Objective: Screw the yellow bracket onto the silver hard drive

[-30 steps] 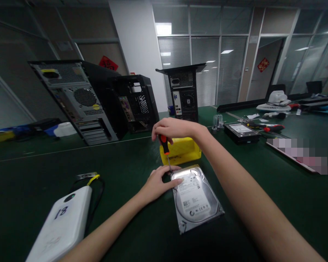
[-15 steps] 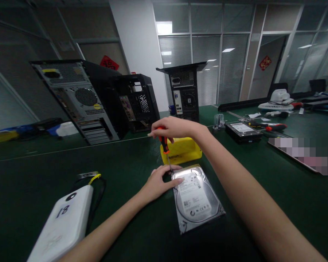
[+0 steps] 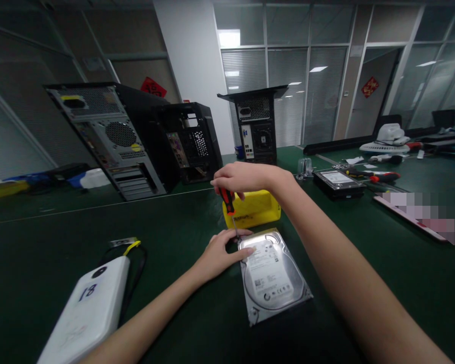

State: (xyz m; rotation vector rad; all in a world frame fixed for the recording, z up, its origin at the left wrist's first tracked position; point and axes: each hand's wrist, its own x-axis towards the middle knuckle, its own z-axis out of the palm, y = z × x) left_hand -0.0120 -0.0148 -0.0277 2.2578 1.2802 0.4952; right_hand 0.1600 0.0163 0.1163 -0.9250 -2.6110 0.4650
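Observation:
A silver hard drive (image 3: 275, 273) with a white label lies on the green table, its upper left corner under my left hand (image 3: 223, 253). That hand grips the drive, thumb on top of the label's edge and fingers along the far side. From above, my right hand (image 3: 242, 179) is closed around the red and black handle of a screwdriver (image 3: 229, 205). The tool leans slightly, its tip down at the drive's upper left corner; whether it sits in a screw is too small to tell. Just behind the drive stands a yellow box-like object (image 3: 256, 210).
Computer cases (image 3: 136, 141) stand at the back left, and another case (image 3: 256, 126) is behind my right hand. On the right lie a second hard drive (image 3: 337, 182), pliers (image 3: 382, 177) and a blurred-out flat object. A white power bank (image 3: 87, 308) with a cable lies front left.
My right hand's fingers have turned and closed further over the top of the screwdriver handle. My left hand and the hard drive stay in place.

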